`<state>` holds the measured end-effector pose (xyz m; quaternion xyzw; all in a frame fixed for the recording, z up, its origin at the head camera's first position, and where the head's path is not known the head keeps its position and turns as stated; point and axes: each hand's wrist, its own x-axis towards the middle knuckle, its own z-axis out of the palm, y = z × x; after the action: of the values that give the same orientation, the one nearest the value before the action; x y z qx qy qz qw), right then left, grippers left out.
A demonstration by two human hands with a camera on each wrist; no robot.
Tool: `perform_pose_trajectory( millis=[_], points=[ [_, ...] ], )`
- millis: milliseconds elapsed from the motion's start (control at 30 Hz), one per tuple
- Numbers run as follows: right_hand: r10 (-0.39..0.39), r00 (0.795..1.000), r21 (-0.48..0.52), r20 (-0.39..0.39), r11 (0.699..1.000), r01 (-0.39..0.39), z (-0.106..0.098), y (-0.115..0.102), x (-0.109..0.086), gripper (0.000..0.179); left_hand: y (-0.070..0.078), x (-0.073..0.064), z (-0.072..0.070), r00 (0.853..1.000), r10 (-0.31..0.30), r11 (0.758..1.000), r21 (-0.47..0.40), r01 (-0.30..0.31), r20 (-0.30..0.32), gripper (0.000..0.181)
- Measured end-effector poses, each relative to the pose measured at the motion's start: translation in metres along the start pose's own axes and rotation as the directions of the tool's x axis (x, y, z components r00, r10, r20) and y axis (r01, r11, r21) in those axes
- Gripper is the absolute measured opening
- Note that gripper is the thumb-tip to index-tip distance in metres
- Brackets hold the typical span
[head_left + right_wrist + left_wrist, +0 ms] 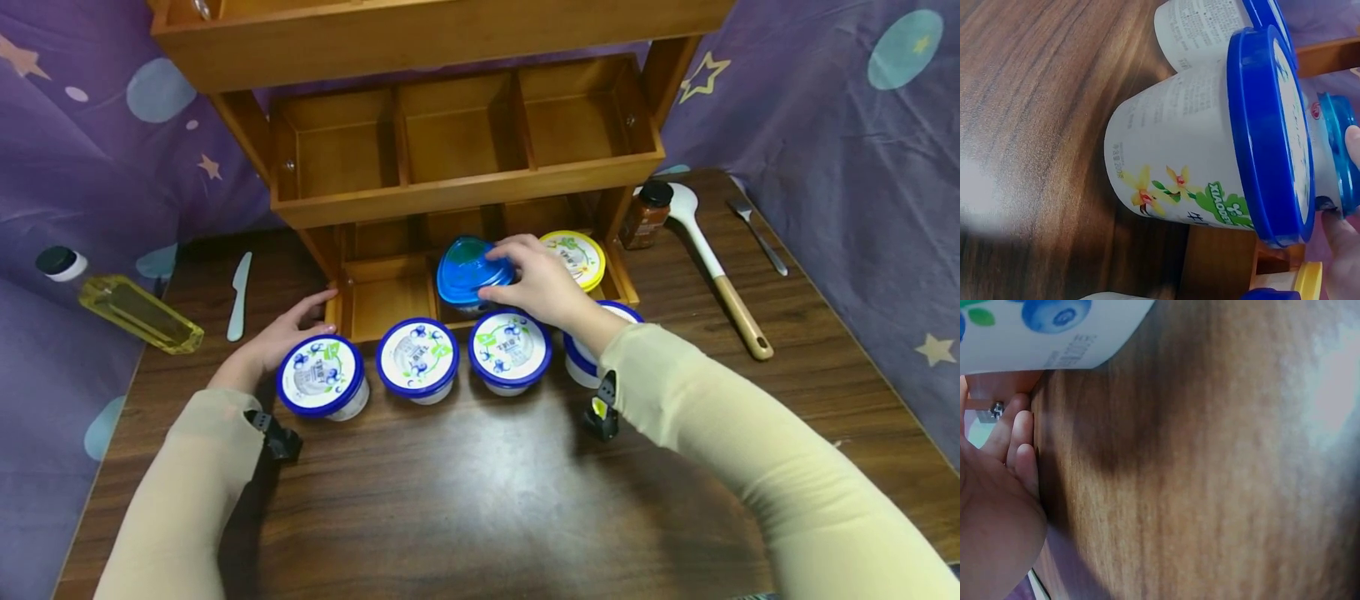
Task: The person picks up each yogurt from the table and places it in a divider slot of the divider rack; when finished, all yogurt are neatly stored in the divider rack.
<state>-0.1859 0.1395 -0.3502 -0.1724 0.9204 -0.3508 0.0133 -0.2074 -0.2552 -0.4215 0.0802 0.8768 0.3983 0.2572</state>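
My right hand (543, 282) grips a container with a translucent blue lid (467, 279) at the middle compartment of the wooden rack's bottom tier (386, 287). In the right wrist view, fingers and thumb lie on the edge of that blue lid (1342, 147). A tub with a yellow-rimmed lid (576, 257) sits in the right compartment, beside the hand. My left hand (279, 340) rests its extended fingers against the rack's lower left corner, behind the leftmost blue-rimmed yogurt tub (321, 377). In the left wrist view, the left hand (1007, 481) holds nothing.
More blue-rimmed tubs (417, 358) stand in a row before the rack. An oil bottle (135, 308) and a pale knife (239, 296) lie left. At right are a brown spice jar (646, 217), a wooden-handled white ladle (708, 258) and a fork (759, 236).
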Motion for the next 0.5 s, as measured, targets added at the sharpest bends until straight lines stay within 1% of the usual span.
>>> perform_pose_trajectory(
  millis=[267,400,500],
  points=[
    [0.074,0.996,-0.015,0.05,0.997,-0.073,0.0024,-0.0027,-0.0011,0.053,-0.0006,-0.0001,0.001,1.0,0.004,1.0,0.003,-0.004,-0.001,0.076],
    [0.077,0.996,-0.026,0.046,0.997,-0.076,0.0031,-0.0023,-0.0006,0.052,-0.0012,0.0001,0.0014,1.0,0.001,1.0,-0.001,-0.001,-0.003,0.074],
    [0.062,0.997,-0.031,0.043,0.998,-0.06,0.0027,-0.0015,-0.0007,0.052,-0.0003,-0.0003,0.0017,1.0,0.0,1.0,-0.009,-0.001,-0.003,0.074]
  ],
)
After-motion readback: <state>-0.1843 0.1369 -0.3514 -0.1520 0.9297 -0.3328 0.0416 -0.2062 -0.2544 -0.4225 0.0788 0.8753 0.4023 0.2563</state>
